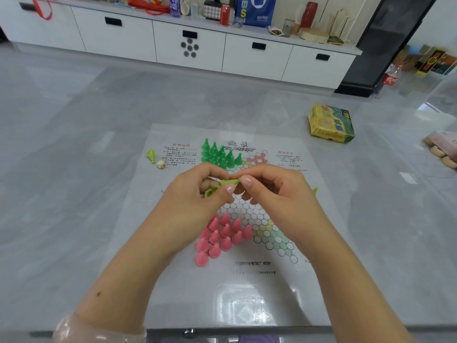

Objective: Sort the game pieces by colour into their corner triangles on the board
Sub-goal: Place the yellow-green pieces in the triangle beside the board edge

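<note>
A paper game board (247, 280) with a star of hexagon cells lies on the grey table. Several dark green pieces (218, 153) stand in the far left triangle. Several pink pieces (221, 237) stand in the near left triangle. Above the board's middle, my left hand (197, 194) grips light green pieces (210, 191), and my right hand (272, 191) pinches the tip of one light green piece (231, 181) that both hands hold. Another light green piece (314, 190) peeks out behind my right hand. One more light green piece (151, 155) lies on its side off the board's left.
A small die (161, 164) lies beside the fallen light green piece. A yellow-green game box (331, 123) sits at the far right of the table. Pale rounded objects (442, 154) lie at the right edge. White cabinets (188, 45) stand behind.
</note>
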A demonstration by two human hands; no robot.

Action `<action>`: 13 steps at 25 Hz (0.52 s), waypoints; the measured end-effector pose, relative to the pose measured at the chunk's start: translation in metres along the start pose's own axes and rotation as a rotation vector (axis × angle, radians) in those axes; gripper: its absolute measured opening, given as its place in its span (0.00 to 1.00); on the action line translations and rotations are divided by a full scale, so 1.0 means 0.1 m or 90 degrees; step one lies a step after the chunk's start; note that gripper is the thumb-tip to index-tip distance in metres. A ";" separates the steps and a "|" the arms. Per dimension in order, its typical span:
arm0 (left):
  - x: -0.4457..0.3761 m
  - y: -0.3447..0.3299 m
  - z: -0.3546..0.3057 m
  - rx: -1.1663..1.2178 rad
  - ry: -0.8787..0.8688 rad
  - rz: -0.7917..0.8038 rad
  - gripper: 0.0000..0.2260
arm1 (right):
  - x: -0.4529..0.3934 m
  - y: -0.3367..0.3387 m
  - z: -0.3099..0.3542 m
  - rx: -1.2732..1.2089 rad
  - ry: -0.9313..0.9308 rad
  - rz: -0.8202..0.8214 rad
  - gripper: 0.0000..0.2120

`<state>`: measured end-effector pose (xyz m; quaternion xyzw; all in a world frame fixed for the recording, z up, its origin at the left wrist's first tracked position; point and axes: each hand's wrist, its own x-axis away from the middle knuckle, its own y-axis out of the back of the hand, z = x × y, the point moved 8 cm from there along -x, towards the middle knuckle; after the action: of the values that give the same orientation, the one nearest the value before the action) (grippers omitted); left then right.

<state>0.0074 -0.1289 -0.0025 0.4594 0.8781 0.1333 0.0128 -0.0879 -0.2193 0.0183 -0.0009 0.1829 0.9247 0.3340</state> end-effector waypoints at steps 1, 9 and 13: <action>0.00 0.00 0.00 0.007 0.002 0.001 0.02 | 0.00 0.00 -0.01 -0.010 -0.004 0.001 0.06; -0.03 0.18 0.03 0.035 0.009 -0.099 0.05 | -0.02 0.20 -0.05 -0.005 -0.013 -0.114 0.07; -0.02 0.30 0.01 0.069 0.018 -0.138 0.03 | 0.08 0.74 -0.12 0.087 -0.067 -0.290 0.09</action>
<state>0.0327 -0.1137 0.0034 0.3601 0.9285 0.0897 -0.0102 -0.1414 -0.2711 0.0313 0.0288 0.2220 0.8096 0.5426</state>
